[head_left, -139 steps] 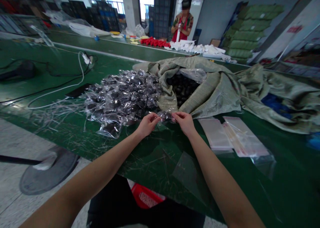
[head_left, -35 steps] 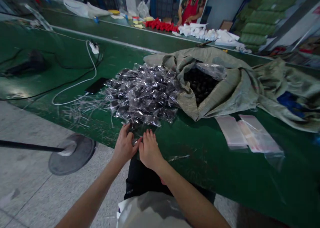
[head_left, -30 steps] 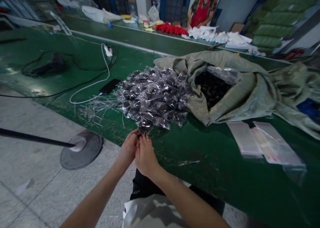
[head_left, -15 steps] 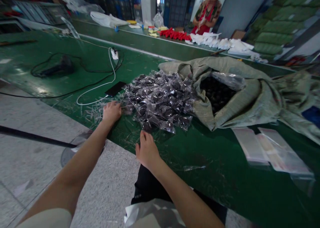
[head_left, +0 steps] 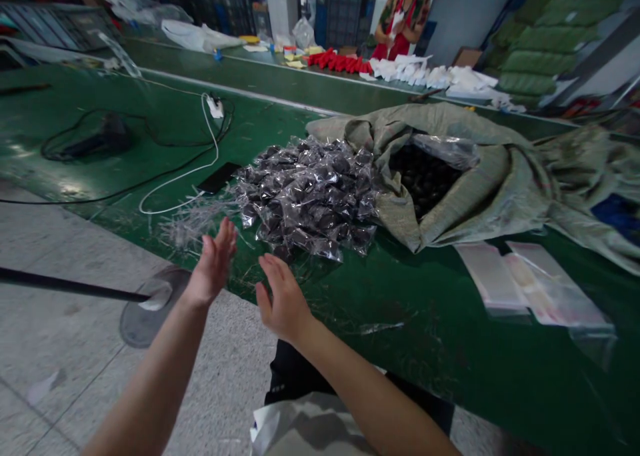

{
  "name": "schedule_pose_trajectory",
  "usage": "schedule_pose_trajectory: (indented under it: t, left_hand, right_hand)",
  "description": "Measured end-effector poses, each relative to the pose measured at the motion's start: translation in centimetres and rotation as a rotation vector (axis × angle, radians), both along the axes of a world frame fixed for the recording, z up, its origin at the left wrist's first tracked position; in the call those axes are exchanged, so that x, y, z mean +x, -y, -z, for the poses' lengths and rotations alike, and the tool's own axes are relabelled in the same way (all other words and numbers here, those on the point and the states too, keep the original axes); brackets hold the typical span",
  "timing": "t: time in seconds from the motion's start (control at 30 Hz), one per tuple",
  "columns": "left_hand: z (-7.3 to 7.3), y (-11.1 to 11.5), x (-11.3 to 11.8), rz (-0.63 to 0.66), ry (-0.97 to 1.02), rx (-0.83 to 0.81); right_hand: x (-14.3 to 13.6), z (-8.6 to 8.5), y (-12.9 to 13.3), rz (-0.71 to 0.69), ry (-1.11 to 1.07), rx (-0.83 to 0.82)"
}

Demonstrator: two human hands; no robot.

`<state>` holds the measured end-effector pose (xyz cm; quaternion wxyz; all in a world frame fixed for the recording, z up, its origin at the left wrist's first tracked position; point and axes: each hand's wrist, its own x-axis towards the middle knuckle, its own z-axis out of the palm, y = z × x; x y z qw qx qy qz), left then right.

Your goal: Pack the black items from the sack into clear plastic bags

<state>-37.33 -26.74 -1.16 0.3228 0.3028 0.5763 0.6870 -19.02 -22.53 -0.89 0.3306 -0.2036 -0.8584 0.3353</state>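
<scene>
My left hand is raised over the table's front edge with its fingers stretched out and nothing in it. Just to its right, my right hand has thumb and fingers apart and holds nothing. A heap of dark items in clear plastic wrappers lies just beyond both hands. Thin clear plastic strips are scattered behind my left hand. Right of the heap, an open woven sack shows many dark round items inside.
A phone with a white cable and a dark handheld device lie on the green table. Flat clear bags lie at the right. Across the table stands a person behind red and white items.
My left hand has lifted off the plastic strips and moved toward me, its fingers now extended. My right hand has drawn slightly left and opened. The view has shifted a little.
</scene>
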Motion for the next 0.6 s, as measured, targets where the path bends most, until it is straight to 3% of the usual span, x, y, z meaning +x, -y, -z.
schedule_pose_trajectory:
  t: [0.07,0.1,0.17,0.3,0.4,0.43,0.5,0.6]
  left_hand:
    - [-1.4,0.6,4.2,0.069,0.17,-0.012]
    - [-2.1,0.9,5.6,0.039,0.213,0.021]
    - [-3.5,1.5,7.0,0.045,0.292,0.062]
    - [-5.7,3.6,6.2,0.033,0.332,0.048]
    - [-6.9,4.6,5.0,-0.203,0.192,0.143]
    - [-7.1,4.5,4.8,-0.296,0.148,0.186]
    - [-7.3,3.6,4.4,-0.362,0.146,0.224]
    - [-7.5,1.8,4.4,-0.194,0.278,0.148]
  right_hand:
    - [-1.9,0.2,0.2,-0.081,0.032,0.054]
    - [-2.9,0.3,0.1,-0.099,0.044,0.08]
    - [-4.6,0.7,-0.5,-0.157,0.044,0.121]
    - [-6.2,0.2,-3.4,-0.097,0.162,0.12]
    - [-6.0,-1.8,-4.7,0.16,0.378,0.066]
    - [-5.8,-2.6,-4.5,0.224,0.354,0.084]
    - [-5.3,-3.6,-3.5,0.128,0.218,0.19]
    - [-5.1,-3.9,-2.1,-0.248,0.079,0.384]
